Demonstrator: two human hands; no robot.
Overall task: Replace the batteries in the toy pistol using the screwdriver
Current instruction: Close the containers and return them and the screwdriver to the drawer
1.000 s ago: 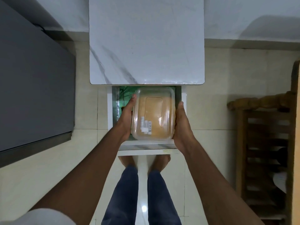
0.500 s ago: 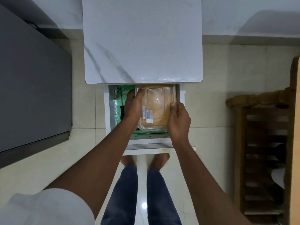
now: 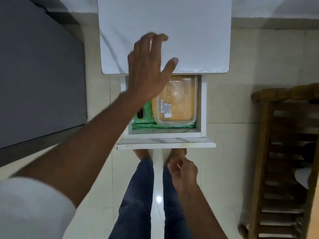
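The right hand (image 3: 183,171) hangs nearest, low in front of the open drawer (image 3: 203,107), over the person's feet. Its fingers are curled in; whether this grip pinches something small or nothing at all is too blurred to tell.

Beyond it, the drawer stands pulled out from under the white marble-look table (image 3: 189,31). Inside, toward the drawer's right wall, a clear plastic container (image 3: 179,104) with an orange-tinted lid lies flat on a green sheet (image 3: 164,125), a few small labels showing through the lid. Left of the container, between it and the drawer's left wall, a dark and yellow object (image 3: 140,113) peeks out from under the left forearm. It may be the screwdriver handle, but too little shows to be sure. No toy pistol and no batteries can be made out.

Farthest, the left hand (image 3: 148,66) is raised above the drawer's back-left part, fingers spread and straight, the tips over the table's front edge. This grip is apart and holds nothing.

The coming reach likely turns on this: the dark and yellow object lies below and nearer than the left hand, almost under its wrist, so the left hand is much the closer of the two. The object's long axis is hidden.
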